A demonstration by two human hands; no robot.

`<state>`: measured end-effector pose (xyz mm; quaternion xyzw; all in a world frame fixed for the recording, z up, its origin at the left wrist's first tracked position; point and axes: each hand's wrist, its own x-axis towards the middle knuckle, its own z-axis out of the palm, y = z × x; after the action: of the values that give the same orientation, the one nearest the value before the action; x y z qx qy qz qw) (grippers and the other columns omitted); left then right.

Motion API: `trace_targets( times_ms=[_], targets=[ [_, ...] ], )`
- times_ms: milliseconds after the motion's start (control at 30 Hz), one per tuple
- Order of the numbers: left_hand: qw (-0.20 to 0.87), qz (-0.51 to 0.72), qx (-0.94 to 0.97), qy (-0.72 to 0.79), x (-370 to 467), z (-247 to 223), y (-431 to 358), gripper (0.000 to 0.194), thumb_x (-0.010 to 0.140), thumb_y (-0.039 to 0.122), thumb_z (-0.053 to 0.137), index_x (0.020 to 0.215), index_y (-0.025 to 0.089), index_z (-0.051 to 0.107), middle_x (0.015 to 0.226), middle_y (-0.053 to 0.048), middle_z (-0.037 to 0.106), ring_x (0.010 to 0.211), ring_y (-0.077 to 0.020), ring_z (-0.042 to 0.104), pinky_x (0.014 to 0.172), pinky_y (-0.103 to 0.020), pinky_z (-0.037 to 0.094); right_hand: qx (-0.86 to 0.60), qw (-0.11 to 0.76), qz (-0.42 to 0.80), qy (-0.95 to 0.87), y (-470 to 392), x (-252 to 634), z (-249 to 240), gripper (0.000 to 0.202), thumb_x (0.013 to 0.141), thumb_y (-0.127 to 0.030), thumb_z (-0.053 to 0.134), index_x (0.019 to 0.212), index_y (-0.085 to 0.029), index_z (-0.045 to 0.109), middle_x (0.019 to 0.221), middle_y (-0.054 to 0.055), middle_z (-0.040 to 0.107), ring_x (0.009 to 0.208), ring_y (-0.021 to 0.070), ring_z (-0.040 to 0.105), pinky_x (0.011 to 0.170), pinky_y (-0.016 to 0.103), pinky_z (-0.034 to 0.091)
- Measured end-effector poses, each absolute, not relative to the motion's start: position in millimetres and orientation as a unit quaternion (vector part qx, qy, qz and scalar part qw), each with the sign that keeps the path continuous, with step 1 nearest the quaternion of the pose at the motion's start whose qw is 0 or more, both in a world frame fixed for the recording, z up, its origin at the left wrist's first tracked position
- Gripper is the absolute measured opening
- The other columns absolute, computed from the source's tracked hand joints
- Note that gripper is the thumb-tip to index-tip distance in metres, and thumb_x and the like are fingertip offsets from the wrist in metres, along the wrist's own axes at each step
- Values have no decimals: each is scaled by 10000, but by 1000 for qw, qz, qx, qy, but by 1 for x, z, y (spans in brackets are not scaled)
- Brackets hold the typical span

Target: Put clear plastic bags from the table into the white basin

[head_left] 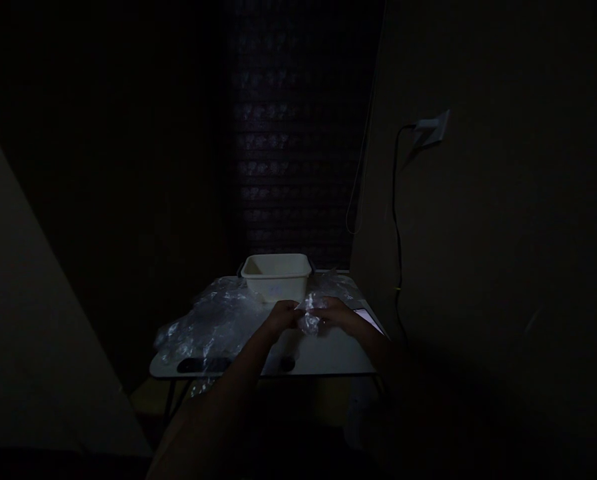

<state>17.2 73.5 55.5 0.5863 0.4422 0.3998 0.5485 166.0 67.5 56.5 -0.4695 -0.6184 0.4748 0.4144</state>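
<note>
Between my two hands, above the small white table [328, 357], is a crumpled clear plastic bag [310, 319]. My left hand [284, 315] is closed on its left side, and my right hand [334, 312] grips the right side. The picture is very dark, so single fingers are hard to make out. More clear plastic bags [213, 320] lie heaped on the left part of the table, some hanging over its front edge. Just behind my hands stands a cream plastic basin [277, 287] with dark handles; its inside is mostly shadowed.
A lit phone-like screen [368, 319] lies by my right wrist. More clear plastic [336, 283] rests at the back right. On the right wall a plug sits in a socket [431, 130], its black cable [396, 220] running down. A dark blind [278, 147] hangs behind the table.
</note>
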Motion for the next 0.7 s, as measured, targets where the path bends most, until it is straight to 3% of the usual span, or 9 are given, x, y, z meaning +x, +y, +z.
trace_targets(
  times_ms=[167,300,467,700],
  targets=[
    [575,435,525,452,18,58,72,111,528,192,542,575,125,467,453,48,453,408,-45,431,455,-196,383,-439,481,550,-523,69,161,59,280,512,-188,548,785,-148,502,695,21,562,641,131,524,566,235,406],
    [600,414,520,445,19,58,70,119,491,152,554,577,120,478,444,37,468,401,-56,439,430,-195,370,-437,539,546,-470,71,156,63,240,495,-223,570,721,-160,519,617,-10,545,580,105,508,516,206,385],
    [602,456,492,432,20,59,70,124,494,154,548,595,111,489,445,30,479,390,-56,440,449,-210,377,-459,506,561,-468,70,155,63,193,473,-264,594,609,-145,525,539,-13,522,507,91,483,471,208,361],
    [593,460,497,436,18,55,71,126,488,151,563,575,106,483,430,30,475,384,-63,447,440,-215,377,-485,531,493,-489,75,156,62,163,466,-267,575,557,-140,528,493,-31,499,472,78,454,443,199,327]
  ],
)
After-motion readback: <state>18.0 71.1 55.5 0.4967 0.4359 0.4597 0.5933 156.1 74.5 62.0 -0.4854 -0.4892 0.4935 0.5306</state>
